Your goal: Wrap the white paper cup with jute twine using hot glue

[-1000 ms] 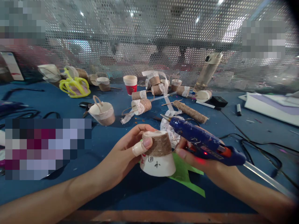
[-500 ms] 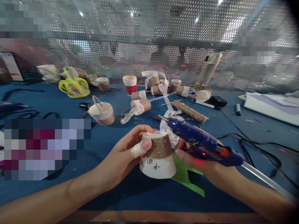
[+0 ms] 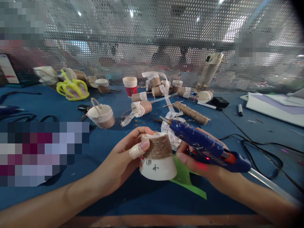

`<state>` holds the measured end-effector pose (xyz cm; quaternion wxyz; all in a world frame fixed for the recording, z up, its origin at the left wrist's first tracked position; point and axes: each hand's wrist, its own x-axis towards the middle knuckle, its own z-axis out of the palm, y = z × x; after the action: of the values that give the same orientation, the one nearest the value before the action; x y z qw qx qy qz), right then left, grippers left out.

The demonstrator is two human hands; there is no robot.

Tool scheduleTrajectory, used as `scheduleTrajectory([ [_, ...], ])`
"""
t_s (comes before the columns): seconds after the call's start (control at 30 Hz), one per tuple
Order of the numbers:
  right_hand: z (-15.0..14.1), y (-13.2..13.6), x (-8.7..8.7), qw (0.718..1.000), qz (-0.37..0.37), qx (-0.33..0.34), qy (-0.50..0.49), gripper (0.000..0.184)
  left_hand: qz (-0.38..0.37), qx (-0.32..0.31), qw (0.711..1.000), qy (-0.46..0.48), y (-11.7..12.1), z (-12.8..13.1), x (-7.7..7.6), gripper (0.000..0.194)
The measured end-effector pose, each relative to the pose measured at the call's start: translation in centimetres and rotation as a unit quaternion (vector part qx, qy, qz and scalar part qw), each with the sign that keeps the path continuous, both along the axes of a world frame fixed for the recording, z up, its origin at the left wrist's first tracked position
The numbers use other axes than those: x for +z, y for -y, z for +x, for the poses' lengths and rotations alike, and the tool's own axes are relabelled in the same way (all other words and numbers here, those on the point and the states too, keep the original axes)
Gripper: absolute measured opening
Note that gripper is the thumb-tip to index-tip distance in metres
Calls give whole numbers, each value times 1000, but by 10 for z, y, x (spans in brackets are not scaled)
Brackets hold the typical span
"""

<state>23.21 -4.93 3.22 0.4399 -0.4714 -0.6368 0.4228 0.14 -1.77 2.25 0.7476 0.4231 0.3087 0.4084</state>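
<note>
A paper cup [image 3: 158,169], upside down and wound with brown twine around its upper half, is held by my left hand [image 3: 129,152]. My left thumb, wrapped in pale tape, presses on the twine, and the fingers curl around the far side. Closed around a blue hot glue gun [image 3: 197,136] is my right hand [image 3: 197,160]. The gun's metal nozzle points up and left, above the cup and apart from it; a red light glows on its body. A clear glue stick [image 3: 268,182] sticks out of its rear. Green paper [image 3: 188,183] lies partly hidden behind the cup.
Behind my hands lie a lace roll [image 3: 172,134] and a twine roll [image 3: 192,112]. Small twine-and-lace baskets [image 3: 102,115] stand and lie about the blue table [image 3: 111,202]. Stacked paper cups [image 3: 130,86] and a bottle [image 3: 210,71] stand farther back. A black cord [image 3: 258,171] loops at right.
The whole view has shifted slightly, so the table things sit a little farther left. Both hands keep their holds on the cup and the glue gun, with almost no movement.
</note>
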Motion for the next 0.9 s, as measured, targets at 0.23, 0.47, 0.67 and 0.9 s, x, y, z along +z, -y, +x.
scheduleTrajectory([
  [0.23, -7, 6, 0, 998, 18, -42, -34, 16, 7, -7, 1000, 7, -2, 3, 3, 22],
  [0.47, -1, 1, 1, 999, 37, -28, 9, 16, 9, 0, 1000, -9, -1, 0, 2, 24],
  [0.67, 1, -1, 6, 999, 20, 4, 25, 13, 18, -8, 1000, -11, -1, 1, 0, 23],
  [0.9, 1, 0, 4, 1000, -11, 13, -11, 13, 16, -19, 1000, -4, 0, 0, 0, 24],
])
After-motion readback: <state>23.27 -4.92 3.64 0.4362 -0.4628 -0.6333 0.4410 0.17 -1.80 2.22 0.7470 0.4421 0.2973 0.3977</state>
